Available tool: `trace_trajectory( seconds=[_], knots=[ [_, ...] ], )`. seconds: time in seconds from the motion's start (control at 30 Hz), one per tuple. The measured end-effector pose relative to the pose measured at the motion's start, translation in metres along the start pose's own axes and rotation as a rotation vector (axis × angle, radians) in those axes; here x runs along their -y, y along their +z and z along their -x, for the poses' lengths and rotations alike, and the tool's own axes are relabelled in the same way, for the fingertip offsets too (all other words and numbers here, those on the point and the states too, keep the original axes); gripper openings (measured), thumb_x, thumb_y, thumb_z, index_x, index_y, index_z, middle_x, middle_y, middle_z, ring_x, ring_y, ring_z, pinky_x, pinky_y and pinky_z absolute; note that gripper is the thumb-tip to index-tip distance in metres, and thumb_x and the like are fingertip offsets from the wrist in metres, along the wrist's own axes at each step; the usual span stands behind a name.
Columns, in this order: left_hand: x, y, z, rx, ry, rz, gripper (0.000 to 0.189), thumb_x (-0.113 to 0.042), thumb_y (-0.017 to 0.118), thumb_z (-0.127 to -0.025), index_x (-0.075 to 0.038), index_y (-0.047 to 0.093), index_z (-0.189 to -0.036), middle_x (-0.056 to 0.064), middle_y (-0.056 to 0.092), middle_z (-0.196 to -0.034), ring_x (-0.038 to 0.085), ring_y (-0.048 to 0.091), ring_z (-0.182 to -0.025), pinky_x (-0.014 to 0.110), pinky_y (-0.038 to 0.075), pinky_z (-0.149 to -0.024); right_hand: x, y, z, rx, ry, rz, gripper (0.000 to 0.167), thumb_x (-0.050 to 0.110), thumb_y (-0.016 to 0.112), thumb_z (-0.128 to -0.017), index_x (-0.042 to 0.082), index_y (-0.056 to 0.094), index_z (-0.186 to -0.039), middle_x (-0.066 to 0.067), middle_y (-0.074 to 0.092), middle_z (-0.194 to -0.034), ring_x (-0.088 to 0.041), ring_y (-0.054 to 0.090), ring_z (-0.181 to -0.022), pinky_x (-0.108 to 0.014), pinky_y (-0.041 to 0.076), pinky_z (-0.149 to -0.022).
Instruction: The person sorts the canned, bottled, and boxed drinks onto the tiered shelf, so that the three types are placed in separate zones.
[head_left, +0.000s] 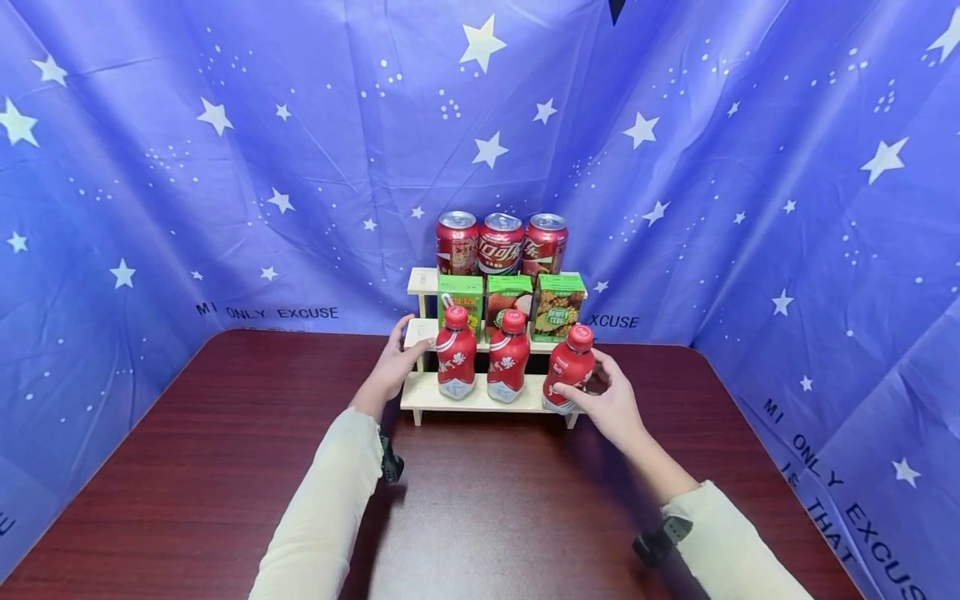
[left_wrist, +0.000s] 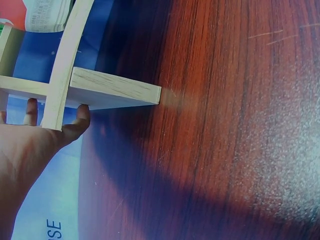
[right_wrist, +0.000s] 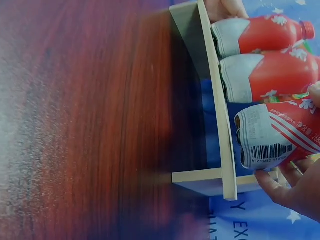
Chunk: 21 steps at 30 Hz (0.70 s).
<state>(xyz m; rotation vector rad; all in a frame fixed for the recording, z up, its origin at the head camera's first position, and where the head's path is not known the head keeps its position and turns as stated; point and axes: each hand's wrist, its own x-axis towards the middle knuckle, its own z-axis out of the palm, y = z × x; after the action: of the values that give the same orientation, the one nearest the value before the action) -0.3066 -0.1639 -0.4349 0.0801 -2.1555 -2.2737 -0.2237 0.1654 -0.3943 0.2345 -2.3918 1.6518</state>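
A three-step wooden rack (head_left: 480, 400) stands on the table. At its left end my left hand (head_left: 393, 362) grips the side, thumb in front and fingers behind; the left wrist view shows the hand (left_wrist: 25, 155) against the pale wood (left_wrist: 115, 90). My right hand (head_left: 611, 400) holds a red plastic drink bottle (head_left: 570, 367), slightly tilted, at the right end of the lowest step. In the right wrist view the bottle's white lower part (right_wrist: 262, 142) shows a barcode, its base by the step's edge. Two like bottles, one left (head_left: 456, 358) and one middle (head_left: 507, 358), stand upright on that step.
Behind the bottles, green drink cartons (head_left: 558, 308) line the middle step. Red cola cans (head_left: 501, 246) stand in a row on the top one. A blue star-print curtain (head_left: 360, 167) surrounds the dark red wooden table (head_left: 480, 508) at the back and sides.
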Motion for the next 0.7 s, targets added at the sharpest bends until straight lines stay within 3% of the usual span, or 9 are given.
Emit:
trace_trajectory(
  seconds=[0.33, 0.7],
  knots=[
    [-0.002, 0.000, -0.001, 0.004, -0.004, -0.002, 0.072, -0.013, 0.059, -0.091, -0.023, 0.018, -0.149, 0.018, 0.043, -0.133, 0.025, 0.047, -0.115, 0.038, 0.033, -0.106, -0.010, 0.009, -0.018, -0.031, 0.057, -0.027, 0.067, 0.015, 0.079, -0.074, 0.007, 0.047, -0.132, -0.016, 0.061, -0.115, -0.001, 0.054, -0.088, -0.019, 0.046, -0.081],
    [-0.004, -0.001, 0.001, -0.009, -0.012, -0.005, 0.072, -0.013, 0.059, -0.091, -0.025, 0.018, -0.148, 0.016, 0.039, -0.139, 0.030, 0.042, -0.125, 0.041, 0.029, -0.111, -0.010, 0.016, -0.029, -0.013, 0.039, -0.021, 0.068, 0.014, 0.079, -0.075, 0.007, 0.045, -0.134, -0.018, 0.061, -0.114, -0.010, 0.056, -0.092, -0.036, 0.048, -0.089]
  ],
)
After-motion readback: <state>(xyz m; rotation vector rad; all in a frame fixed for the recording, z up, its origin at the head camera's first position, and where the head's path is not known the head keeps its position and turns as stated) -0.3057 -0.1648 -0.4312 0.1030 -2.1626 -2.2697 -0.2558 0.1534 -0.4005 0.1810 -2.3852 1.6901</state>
